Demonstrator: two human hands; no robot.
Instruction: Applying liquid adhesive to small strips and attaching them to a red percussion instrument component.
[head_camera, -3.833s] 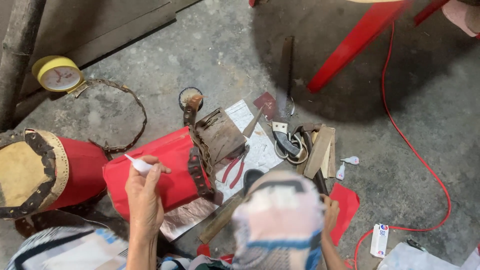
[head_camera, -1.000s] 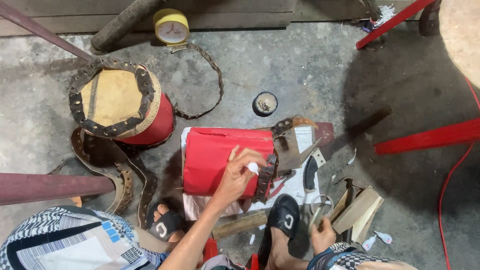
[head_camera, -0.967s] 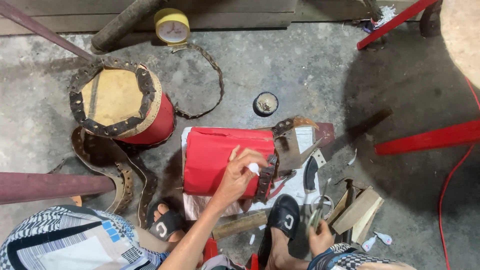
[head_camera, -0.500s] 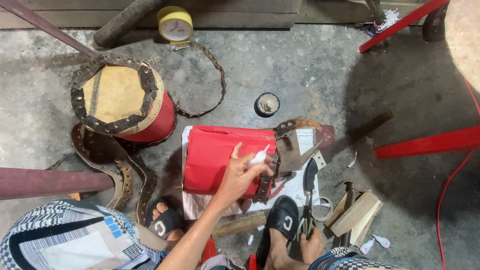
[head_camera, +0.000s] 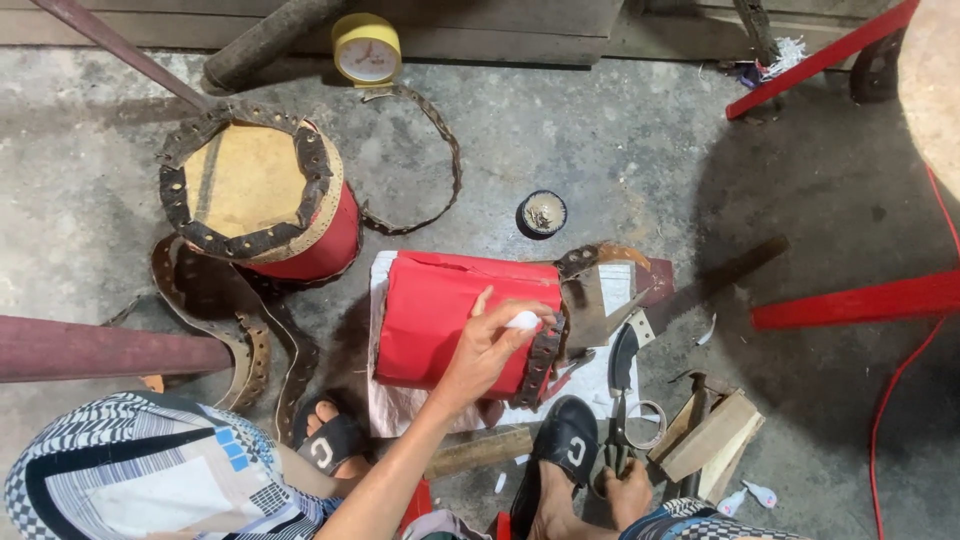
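Both hands as before: left hand (head_camera: 490, 345) pinching white chalk (head_camera: 522, 320) on red drum (head_camera: 450, 320) (right hand (head_camera: 628, 492) low, grip unclear).

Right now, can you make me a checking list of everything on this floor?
Surface: bare grey concrete floor, stained.
Job's things: red drum on its side on white paper; white chalk-like piece pressed to it.
Clutter: upright drum, leather strips, small tin, yellow clock, scissors, wood blocks.
Grippers: left hand pinches the white piece; right hand rests by the scissors.
Cables: red cable along the right edge.
Surroundings: red frame legs, metal pipe.
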